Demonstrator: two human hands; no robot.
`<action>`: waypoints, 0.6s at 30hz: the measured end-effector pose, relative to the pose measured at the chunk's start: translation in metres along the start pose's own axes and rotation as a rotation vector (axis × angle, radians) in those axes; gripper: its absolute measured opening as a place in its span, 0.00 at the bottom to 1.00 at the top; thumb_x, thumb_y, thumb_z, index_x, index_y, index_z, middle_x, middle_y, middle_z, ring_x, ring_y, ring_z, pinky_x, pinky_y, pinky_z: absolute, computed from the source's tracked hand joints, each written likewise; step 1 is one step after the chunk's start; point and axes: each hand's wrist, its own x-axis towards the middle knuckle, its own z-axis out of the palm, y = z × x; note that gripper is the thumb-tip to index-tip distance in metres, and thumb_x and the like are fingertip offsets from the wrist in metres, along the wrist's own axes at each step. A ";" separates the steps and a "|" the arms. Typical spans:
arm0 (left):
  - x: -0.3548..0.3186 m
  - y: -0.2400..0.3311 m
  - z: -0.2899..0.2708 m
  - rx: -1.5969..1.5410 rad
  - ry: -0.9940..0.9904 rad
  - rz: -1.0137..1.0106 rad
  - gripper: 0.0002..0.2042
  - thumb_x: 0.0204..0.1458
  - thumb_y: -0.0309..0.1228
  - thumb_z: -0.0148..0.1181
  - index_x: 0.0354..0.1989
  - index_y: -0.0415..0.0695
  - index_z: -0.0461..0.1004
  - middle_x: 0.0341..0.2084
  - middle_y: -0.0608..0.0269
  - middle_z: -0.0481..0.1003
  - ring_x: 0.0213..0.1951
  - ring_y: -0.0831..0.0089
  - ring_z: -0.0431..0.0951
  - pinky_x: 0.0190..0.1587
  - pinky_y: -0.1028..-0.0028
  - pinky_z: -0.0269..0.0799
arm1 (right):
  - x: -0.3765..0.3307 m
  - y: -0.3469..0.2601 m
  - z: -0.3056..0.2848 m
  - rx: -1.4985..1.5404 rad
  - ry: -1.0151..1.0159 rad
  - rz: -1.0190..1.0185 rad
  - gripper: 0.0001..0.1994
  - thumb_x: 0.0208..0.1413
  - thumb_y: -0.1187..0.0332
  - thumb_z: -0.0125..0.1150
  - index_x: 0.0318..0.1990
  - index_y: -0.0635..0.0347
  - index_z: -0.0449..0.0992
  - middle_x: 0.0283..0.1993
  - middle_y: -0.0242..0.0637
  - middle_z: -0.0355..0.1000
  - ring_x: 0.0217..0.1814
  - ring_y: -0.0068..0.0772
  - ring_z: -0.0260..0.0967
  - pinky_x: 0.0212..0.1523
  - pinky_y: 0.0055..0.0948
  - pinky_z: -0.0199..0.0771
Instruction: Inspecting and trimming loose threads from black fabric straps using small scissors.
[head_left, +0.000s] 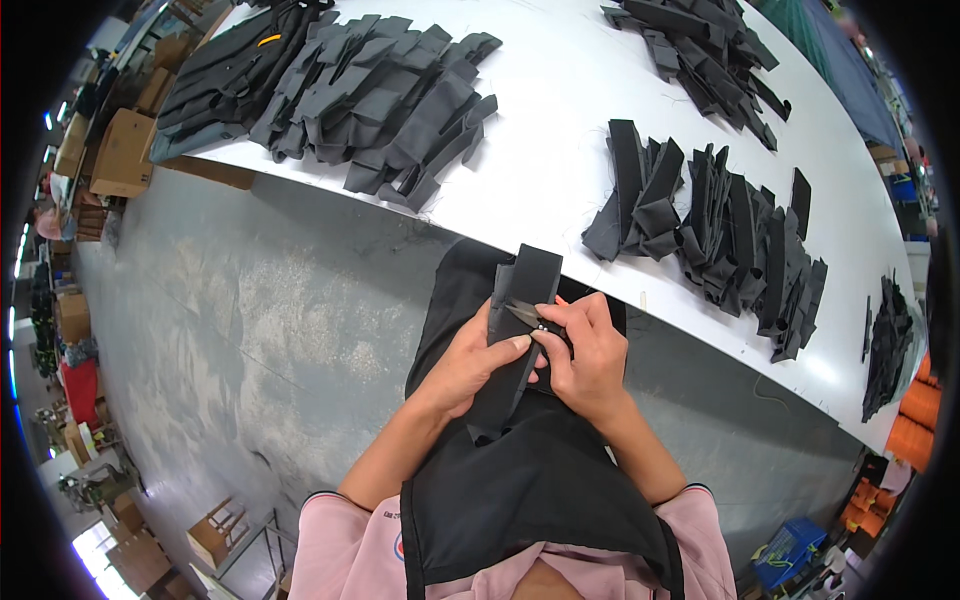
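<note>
You see black fabric strips (pixel 715 225) on a white desk (pixel 560 130), a grey floor (pixel 250 330), and your pink sleeves (pixel 340 545).

Brown cardboard boxes (pixel 122 150) stacked on floor, far left of table.

fabric strip (pixel 520 320) btwn hands, piles (pixel 720 230) on table (pixel 540 150) behind

shirt: pink, short sleeves (dark-trimmed cuffs) | apron (pixel 530 500): black | forearms: bare
</note>
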 end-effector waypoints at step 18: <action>0.021 0.009 -0.001 -0.129 -0.252 0.015 0.25 0.58 0.38 0.53 0.61 0.47 0.53 0.47 0.55 0.68 0.43 0.68 0.75 0.46 0.70 0.72 | 0.020 0.019 -0.011 0.816 -0.004 0.575 0.12 0.49 0.74 0.63 0.41 0.63 0.71 0.28 0.33 0.68 0.23 0.20 0.65 0.24 0.19 0.65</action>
